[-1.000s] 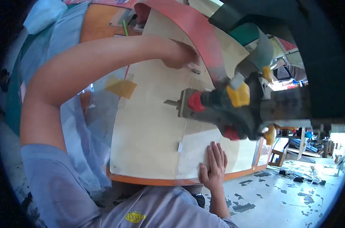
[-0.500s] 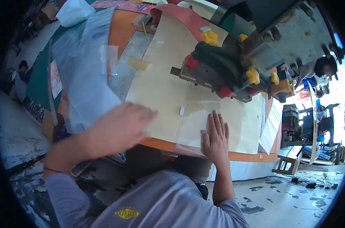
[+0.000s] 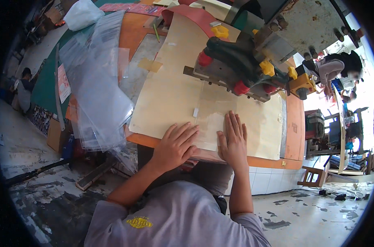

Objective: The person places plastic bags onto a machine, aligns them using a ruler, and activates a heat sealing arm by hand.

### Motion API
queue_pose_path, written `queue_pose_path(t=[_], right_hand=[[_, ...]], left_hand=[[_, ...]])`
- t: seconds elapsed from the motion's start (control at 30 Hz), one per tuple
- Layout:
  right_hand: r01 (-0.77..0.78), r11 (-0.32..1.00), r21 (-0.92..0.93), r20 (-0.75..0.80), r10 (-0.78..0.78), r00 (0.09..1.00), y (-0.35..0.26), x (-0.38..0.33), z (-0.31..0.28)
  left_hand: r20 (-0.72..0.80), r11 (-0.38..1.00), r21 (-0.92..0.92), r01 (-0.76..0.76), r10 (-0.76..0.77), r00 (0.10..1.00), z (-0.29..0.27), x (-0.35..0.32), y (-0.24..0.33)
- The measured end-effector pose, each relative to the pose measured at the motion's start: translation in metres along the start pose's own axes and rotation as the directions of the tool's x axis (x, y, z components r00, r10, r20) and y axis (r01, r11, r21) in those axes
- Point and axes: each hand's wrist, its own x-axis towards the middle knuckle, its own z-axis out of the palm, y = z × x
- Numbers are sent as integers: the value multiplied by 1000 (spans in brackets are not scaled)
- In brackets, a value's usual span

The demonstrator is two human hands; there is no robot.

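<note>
My left hand (image 3: 176, 144) rests on the front edge of a cream sheet covering the table (image 3: 162, 101), its fingers a little apart and nothing in its grasp. Beside it, my right hand (image 3: 235, 142) lies flat with fingers stretched forward. Under and between both hands is a clear plastic sheet (image 3: 211, 133), whose near end hangs slightly over the table edge. A small white tab (image 3: 195, 112) sits by the sheet's left side. Just beyond, a sealing or pressing machine (image 3: 232, 53) with a metal bar and red knobs (image 3: 241, 87) stands over the plastic's far part.
A pile of clear plastic bags (image 3: 98, 78) covers the table's left side, with a white plastic bundle (image 3: 83, 15) behind. Yellow knobs (image 3: 267, 68) stick out of the machine. A green pen (image 3: 156, 33) lies farther back. Other people are at the far left and right.
My left hand has come from the bag pile on the left onto the board beside the clear sheet. My right hand has stayed flat in place. The view has shifted slightly.
</note>
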Motion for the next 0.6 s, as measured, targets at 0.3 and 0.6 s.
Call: queue_pose_path(t=[0.3,0.6], right_hand=[[-1,1000,11,-9,1,1000,-2,0,1],[-11,1000,6,-21,11,1000,-3,0,0]], left_hand=[[-19,999,3,34,-34,999,3,0,1],[-44,999,-13,50,-51,998,1,1,3]])
